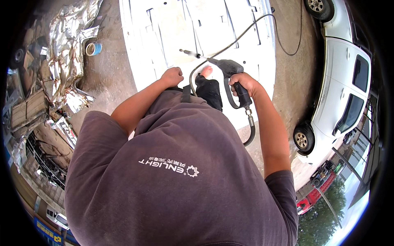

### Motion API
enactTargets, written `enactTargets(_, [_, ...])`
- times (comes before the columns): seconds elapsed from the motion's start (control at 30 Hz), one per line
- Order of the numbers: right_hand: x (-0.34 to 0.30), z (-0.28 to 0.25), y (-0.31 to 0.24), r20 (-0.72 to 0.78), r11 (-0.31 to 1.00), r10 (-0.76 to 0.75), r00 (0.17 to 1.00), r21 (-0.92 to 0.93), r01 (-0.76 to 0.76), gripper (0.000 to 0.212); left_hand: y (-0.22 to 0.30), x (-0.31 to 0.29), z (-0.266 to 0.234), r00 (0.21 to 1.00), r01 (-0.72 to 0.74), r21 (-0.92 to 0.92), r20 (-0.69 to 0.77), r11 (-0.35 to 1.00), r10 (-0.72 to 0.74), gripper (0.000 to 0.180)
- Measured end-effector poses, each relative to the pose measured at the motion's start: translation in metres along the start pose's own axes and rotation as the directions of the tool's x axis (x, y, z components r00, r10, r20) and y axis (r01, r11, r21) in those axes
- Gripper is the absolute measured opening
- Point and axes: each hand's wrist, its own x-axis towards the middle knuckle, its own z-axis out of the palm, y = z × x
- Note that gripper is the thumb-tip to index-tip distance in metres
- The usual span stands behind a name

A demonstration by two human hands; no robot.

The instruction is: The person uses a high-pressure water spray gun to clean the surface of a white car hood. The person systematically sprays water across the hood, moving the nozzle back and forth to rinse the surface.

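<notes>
My right hand (243, 84) is wrapped round the handle of a black pressure-washer spray gun (230, 67). Its short lance, with a metal nozzle, points to the upper left over a large white ribbed panel (172, 24). From the metal fitting under the grip, a black hose (251, 133) bends back behind my body. My left hand (172, 77) is closed in a loose fist near my waist, with nothing visible in it. One foot (206, 72) and a black trouser leg (209, 92) show below the lance.
Hose (242, 35) crosses the panel and loops onto the ground at right. A white car (342, 82) stands farther right. At left are a blue-and-white bucket (93, 49), crumpled silvery sheeting (67, 45) and wooden boards (28, 108). A red vehicle (320, 190) is at lower right.
</notes>
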Motion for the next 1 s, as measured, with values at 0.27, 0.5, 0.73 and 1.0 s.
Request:
enactTargets(0.27, [-0.011,0.006,-0.016,0.088,0.995,-0.099,0.991,0.029,0.097,0.009,-0.001,-0.01,0.001,0.998,0.025,-0.017,-0.058,1.0,-0.026,0.027])
enactTargets(0.5, [-0.031,-0.003,-0.026,0.094,0.946,-0.291,0.952,0.178,0.271,0.011,-0.023,-0.025,0.005,0.999,0.036,-0.011,-0.034,0.999,-0.036,0.028])
enactTargets(0.73, [-0.019,-0.019,0.012,0.111,0.993,-0.085,0.99,0.091,0.076,0.01,-0.015,-0.015,0.018,0.996,-0.006,-0.018,-0.085,1.0,0.004,0.027])
enactTargets(1.0, [-0.012,0.006,0.02,0.104,1.0,-0.015,0.994,0.0,0.015,0.009,-0.001,-0.005,0.017,0.999,0.002,-0.014,-0.045,1.0,-0.002,0.028])
